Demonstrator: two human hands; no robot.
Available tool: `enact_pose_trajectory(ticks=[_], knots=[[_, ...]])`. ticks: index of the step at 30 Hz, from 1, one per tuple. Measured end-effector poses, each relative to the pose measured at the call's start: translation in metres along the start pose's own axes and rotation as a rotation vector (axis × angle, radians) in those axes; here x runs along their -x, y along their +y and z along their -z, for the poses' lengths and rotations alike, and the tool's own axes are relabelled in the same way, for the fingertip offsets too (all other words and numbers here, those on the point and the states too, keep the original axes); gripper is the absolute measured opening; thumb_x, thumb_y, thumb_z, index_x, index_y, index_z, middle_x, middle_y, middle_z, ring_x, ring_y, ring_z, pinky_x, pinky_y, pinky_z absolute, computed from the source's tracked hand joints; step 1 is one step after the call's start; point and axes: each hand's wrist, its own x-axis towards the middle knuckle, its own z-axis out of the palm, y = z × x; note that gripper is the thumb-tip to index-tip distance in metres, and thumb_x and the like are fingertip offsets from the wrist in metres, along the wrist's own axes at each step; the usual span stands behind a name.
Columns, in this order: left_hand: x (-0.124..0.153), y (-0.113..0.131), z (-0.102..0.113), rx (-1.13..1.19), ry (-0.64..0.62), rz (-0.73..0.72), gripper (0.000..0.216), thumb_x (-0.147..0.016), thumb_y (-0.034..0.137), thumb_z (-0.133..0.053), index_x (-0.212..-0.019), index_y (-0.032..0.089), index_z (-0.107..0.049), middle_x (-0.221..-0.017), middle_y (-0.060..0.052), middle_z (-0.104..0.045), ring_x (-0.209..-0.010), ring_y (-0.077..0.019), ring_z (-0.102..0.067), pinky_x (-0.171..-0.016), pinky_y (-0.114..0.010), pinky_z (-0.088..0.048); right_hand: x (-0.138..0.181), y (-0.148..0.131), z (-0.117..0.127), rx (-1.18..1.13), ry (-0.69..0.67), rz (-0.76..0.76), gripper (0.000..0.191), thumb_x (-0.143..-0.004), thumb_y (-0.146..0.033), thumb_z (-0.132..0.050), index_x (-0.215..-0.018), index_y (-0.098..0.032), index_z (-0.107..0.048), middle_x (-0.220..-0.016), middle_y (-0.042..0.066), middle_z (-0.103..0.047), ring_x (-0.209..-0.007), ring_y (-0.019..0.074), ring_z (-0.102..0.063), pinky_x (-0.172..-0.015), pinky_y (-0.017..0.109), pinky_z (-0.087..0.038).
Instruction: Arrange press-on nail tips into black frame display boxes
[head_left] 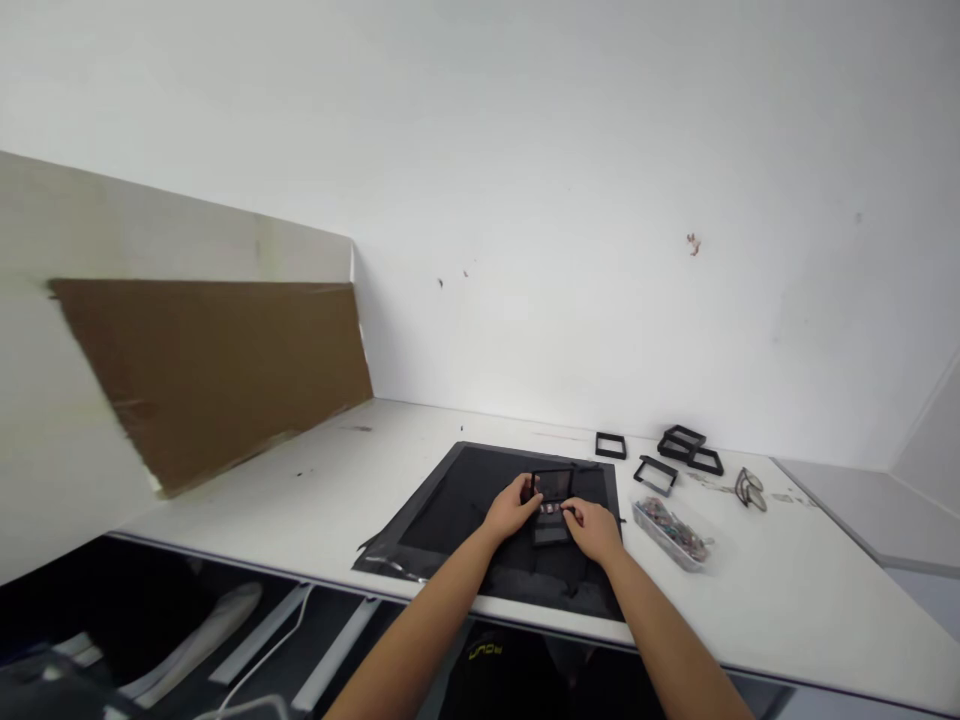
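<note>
A black display frame [551, 535], folded open into two halves with dark see-through panels, lies on a black mat [450, 510]. Its far half is tilted up. Across the middle of the frame sits a row of small pinkish pieces [550, 508], too small to name. My left hand [513, 506] is closed on the frame's left side, thumb near the pieces. At the right end of that row my right hand [594, 530] has its fingertips pinched together; whatever they hold is hidden.
A clear plastic box [671, 535] of small colourful items stands right of the mat. Behind it are single black frames [610, 446] [656, 476] and a pile of frames [681, 442]. Eyeglasses [750, 488] lie farther right. A brown board [225, 370] covers the left partition.
</note>
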Motion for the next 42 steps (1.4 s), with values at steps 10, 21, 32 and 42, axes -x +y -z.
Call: enact_pose_trajectory(ticks=[10,21,32,42], knots=[[0.004,0.005,0.003,0.09,0.167,-0.042,0.04,-0.096,0.04,-0.06,-0.127,0.015,-0.058,-0.125,-0.01,-0.063,-0.109,-0.0206,-0.064,-0.094,-0.043,-0.058,0.005,-0.006,0.008,-0.023,0.034,0.034,0.036,-0.098,-0.041,-0.061,-0.125,-0.018,-0.061,-0.123,0.009,-0.063,-0.104,0.0202,-0.065,-0.089,0.042,-0.057],[0.016,0.013,0.005,0.082,0.585,-0.241,0.039,-0.096,0.041,-0.059,-0.126,0.015,-0.058,-0.124,-0.01,-0.062,-0.109,-0.0205,-0.063,-0.094,-0.043,-0.057,0.046,0.038,0.094,-0.12,0.316,0.011,0.031,-0.099,-0.042,-0.059,-0.118,-0.018,-0.064,-0.117,0.008,-0.066,-0.098,0.0173,-0.065,-0.086,0.038,-0.058],[0.02,0.144,-0.05,-0.12,-0.164,-0.712,0.026,-0.099,0.03,-0.042,-0.099,0.022,-0.066,-0.105,-0.006,-0.074,-0.103,-0.0172,-0.066,-0.093,-0.035,-0.051,0.054,0.19,0.149,-0.087,0.565,-0.3,0.035,-0.096,-0.05,-0.06,-0.098,-0.015,-0.065,-0.092,0.003,-0.065,-0.083,0.0151,-0.062,-0.08,0.036,-0.054],[-0.027,0.174,-0.121,-0.269,-0.389,-0.53,0.02,-0.084,0.026,-0.056,-0.09,0.023,-0.075,-0.099,-0.005,-0.077,-0.11,-0.0278,-0.062,-0.108,-0.051,-0.037,0.064,0.18,0.133,-0.45,0.165,-0.201,0.058,-0.084,-0.067,-0.063,-0.113,-0.018,-0.071,-0.055,-0.003,-0.057,-0.053,0.0135,-0.052,-0.054,0.027,-0.043]])
